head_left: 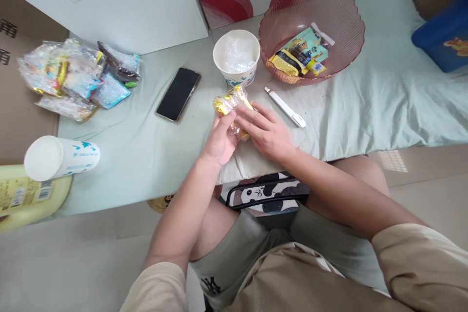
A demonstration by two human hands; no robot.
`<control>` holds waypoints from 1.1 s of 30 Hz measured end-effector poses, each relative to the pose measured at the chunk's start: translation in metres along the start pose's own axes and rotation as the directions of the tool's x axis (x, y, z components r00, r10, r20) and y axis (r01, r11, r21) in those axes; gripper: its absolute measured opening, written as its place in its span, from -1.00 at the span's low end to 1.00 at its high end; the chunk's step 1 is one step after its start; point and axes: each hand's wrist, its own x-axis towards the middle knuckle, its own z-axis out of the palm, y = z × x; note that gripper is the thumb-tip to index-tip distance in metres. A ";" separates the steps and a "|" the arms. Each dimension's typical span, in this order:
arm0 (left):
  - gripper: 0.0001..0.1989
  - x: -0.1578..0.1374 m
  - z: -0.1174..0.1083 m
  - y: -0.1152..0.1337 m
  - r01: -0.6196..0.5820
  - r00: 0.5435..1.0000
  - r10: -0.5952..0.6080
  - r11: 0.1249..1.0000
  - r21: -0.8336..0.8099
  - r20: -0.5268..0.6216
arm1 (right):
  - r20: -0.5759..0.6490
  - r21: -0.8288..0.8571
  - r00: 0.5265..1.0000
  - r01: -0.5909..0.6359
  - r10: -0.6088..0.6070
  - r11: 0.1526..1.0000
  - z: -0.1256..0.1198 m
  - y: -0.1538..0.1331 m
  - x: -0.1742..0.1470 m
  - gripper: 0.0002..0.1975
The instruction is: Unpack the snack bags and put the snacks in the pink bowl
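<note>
A crinkled yellow-and-clear plastic snack wrapper [231,99] is between my hands, just in front of a paper cup [234,78]. My left hand [219,141] grips it from the left, thumb on top. My right hand [268,131] lies over its right side with the fingers bent onto it. What is inside the wrapper, if anything, is mostly hidden. The cup stands upright with clear plastic in it. A white utility knife [285,107] rests on the cloth to the right of my right hand.
Behind on the right stands a pink fluted bowl [343,34] with several snack packets. A phone [179,94] lies left of the cup. Farther left are a pile of plastic packets [66,73] and paper cups on their side [80,156]. Boxes [146,5] line the back.
</note>
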 end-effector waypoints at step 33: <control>-0.36 0.023 -0.025 -0.010 -0.236 0.955 0.267 0.949 0.211 -0.131 | 0.307 0.497 0.848 -0.531 0.433 0.686 -0.058 -0.019 -0.006 -0.71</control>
